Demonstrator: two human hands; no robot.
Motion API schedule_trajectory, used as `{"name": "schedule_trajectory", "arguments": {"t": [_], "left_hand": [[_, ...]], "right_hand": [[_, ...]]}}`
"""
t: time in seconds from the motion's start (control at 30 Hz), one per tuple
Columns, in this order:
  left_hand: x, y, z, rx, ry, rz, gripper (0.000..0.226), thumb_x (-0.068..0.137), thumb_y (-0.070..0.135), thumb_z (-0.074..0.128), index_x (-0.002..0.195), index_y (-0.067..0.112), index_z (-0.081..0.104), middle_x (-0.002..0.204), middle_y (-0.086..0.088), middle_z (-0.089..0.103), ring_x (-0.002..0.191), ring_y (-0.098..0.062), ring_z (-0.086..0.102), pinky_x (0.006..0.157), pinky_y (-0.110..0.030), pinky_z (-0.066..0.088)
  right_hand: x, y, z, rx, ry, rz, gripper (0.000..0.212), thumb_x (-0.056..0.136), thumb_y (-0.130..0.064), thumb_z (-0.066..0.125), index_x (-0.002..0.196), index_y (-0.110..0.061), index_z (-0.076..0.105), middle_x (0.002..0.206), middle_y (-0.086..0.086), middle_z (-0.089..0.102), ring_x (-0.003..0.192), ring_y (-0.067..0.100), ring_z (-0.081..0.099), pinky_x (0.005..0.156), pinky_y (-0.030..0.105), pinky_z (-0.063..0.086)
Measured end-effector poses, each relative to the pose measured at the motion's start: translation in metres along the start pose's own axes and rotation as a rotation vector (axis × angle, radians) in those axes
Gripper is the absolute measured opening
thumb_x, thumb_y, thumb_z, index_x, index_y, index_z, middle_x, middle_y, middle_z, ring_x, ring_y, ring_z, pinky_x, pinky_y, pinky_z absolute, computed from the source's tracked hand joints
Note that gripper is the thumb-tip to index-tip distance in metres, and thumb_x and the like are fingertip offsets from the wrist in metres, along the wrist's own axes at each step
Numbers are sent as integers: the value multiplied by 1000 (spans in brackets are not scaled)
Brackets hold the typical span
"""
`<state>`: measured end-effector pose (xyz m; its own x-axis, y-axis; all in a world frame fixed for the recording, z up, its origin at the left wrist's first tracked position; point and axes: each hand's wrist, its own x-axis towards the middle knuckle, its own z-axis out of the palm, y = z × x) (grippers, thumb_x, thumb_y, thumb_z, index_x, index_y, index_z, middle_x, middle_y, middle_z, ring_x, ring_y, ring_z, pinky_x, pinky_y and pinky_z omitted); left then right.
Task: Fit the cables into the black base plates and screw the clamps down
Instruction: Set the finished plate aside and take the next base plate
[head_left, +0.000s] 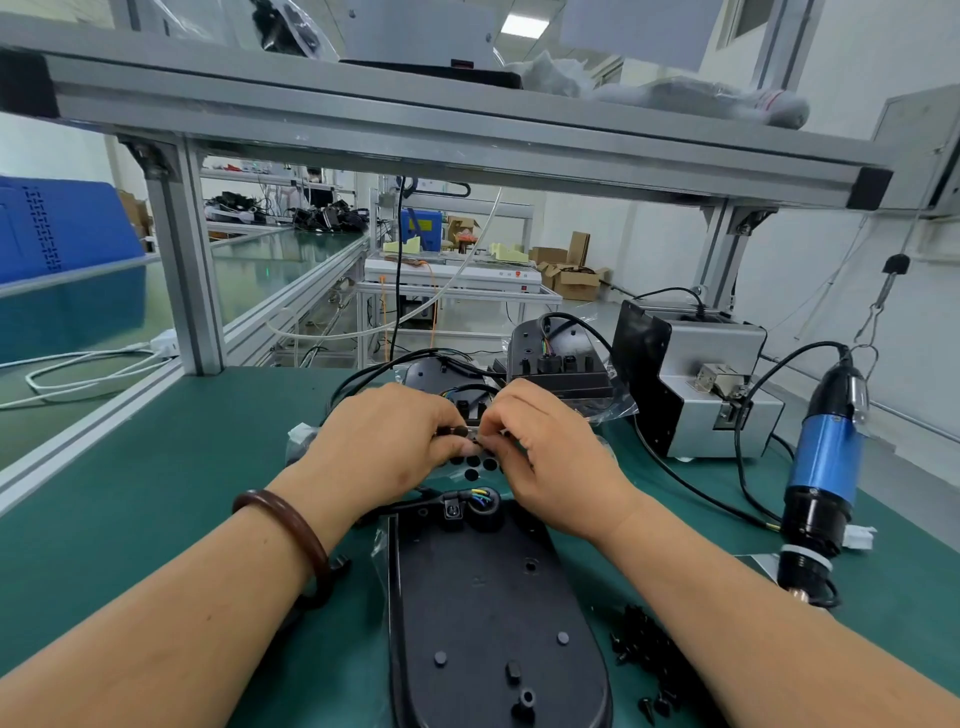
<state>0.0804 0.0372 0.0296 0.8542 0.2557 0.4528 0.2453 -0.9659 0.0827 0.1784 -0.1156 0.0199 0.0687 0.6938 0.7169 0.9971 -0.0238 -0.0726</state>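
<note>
A: Green is the table (171, 499), and on it, nearest to the person, lies the big black base plate (488, 613), flat, partly on a clear plastic bag. It looks like stiff moulded plastic, light I think, so it can slide if one pushes it.

B: And the other plates?

A: Two more stand behind the hands, one propped up (558, 358) with coloured wires in it. To the right hangs the blue electric screwdriver (826, 462), not touched, near a grey screw feeder box (711, 384).

B: Where is the cable?

A: A black cable (363, 376) runs behind the hands, soft and bendy. Its thin coloured wires (480, 496) already show at the top end of the near plate. I would hold it by the thick jacket, not by the wires, which seem fragile.

B: The hands?

A: The left hand (384, 441) and the right hand (550, 452) meet above the plate. Each grip is pinched together on a small dark piece (460, 430) between them; maybe a clamp, I cannot tell. Loose black screws (644, 654) lie at the right, tiny and easy to drop.
</note>
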Motion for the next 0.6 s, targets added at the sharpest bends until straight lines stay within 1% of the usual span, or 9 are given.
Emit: {"name": "schedule_trajectory", "arguments": {"t": [0.07,0.1,0.17,0.23,0.3,0.37,0.43,0.53,0.6], "left_hand": [[0,0,1,17,-2,9,35,83,64,51,107,41,63,89,9,68,81,-14,57,60,-26,38],[1,-1,2,14,1,17,39,82,65,51,113,43,61,96,10,69,88,-14,60,63,-27,41],[1,-4,3,2,2,29,51,81,65,52,127,44,53,112,10,68,105,-15,60,78,-29,48],[1,-5,4,8,-5,34,59,82,65,52,135,42,45,124,10,63,114,-15,57,89,-30,47],[0,-5,4,-9,-4,29,57,84,62,51,137,40,44,127,10,61,116,-16,56,91,-30,46],[-1,-3,3,-69,25,-8,48,89,54,52,135,40,47,125,8,62,113,-17,57,88,-29,47],[-3,0,0,-122,61,-34,39,92,45,52,130,39,53,121,7,65,109,-17,60,84,-28,47],[-4,8,-6,-189,52,-34,33,93,37,54,126,36,58,119,9,66,108,-15,60,87,-25,46],[-3,14,-12,-206,18,-26,31,94,36,54,124,35,60,117,8,67,106,-14,60,88,-23,45]], "right_hand": [[-1,2,0,49,17,45,8,83,6,62,80,-1,60,83,8,56,76,18,50,70,23,40],[-1,2,0,100,32,90,9,84,5,63,80,-3,60,83,6,56,75,15,49,70,21,40],[0,1,-1,238,60,220,11,85,1,64,79,-8,61,80,0,55,71,7,48,67,16,39],[2,0,-4,349,61,355,18,86,-3,65,75,-16,61,74,-8,54,65,3,48,63,12,38],[4,-1,-9,446,10,477,24,88,-7,65,71,-23,60,63,-14,54,56,-1,46,58,10,37],[4,-1,-14,518,-77,567,23,89,-9,65,70,-23,61,55,-16,52,49,-3,43,54,9,36],[4,-1,-20,567,-154,628,21,89,-9,64,71,-18,62,55,-14,51,49,-2,41,54,13,37],[2,-3,-29,671,-238,698,18,90,-7,64,73,-13,62,57,-7,51,52,6,42,54,21,38],[2,-5,-36,721,-286,732,18,89,-6,64,73,-12,62,53,-9,51,52,6,42,52,20,37]]}}
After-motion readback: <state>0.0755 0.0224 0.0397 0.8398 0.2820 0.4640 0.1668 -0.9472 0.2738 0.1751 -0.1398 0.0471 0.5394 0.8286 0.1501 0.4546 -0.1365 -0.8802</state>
